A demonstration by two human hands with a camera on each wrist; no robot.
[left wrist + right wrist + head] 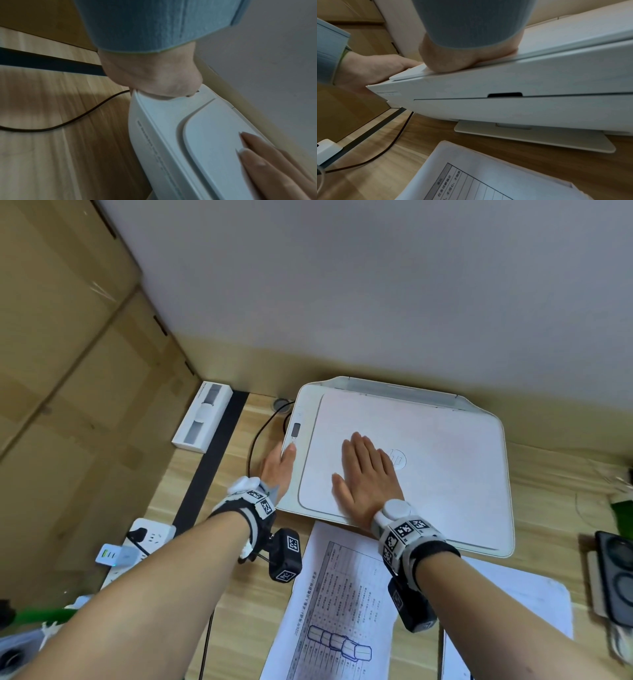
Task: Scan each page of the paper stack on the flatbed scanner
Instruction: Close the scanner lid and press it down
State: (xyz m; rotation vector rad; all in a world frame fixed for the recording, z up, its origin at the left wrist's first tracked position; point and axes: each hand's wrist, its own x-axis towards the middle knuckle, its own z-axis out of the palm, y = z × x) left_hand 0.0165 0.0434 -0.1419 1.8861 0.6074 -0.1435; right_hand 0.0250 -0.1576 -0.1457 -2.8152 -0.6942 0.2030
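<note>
The white flatbed scanner [445, 474] sits on the wooden desk with its lid down. My right hand [366, 474] lies flat on the lid, fingers straight, just left of the round logo. My left hand [277, 467] is at the scanner's left edge, its thumb resting on the narrow control panel [296, 429]; its fingers are hidden beside the body. A printed page with a table [342, 594] lies on the desk in front of the scanner, and a blank-side sheet pile [513, 594] lies to its right. In the right wrist view the palm [453, 59] presses the lid edge.
A black cable [255, 446] loops left of the scanner. A power strip [150, 537] and a long white box [202, 417] lie at the desk's left, by cardboard boxes [68, 371]. A dark device [613, 577] sits at the right edge. A pale segmented object [342, 642] rests on the printed page.
</note>
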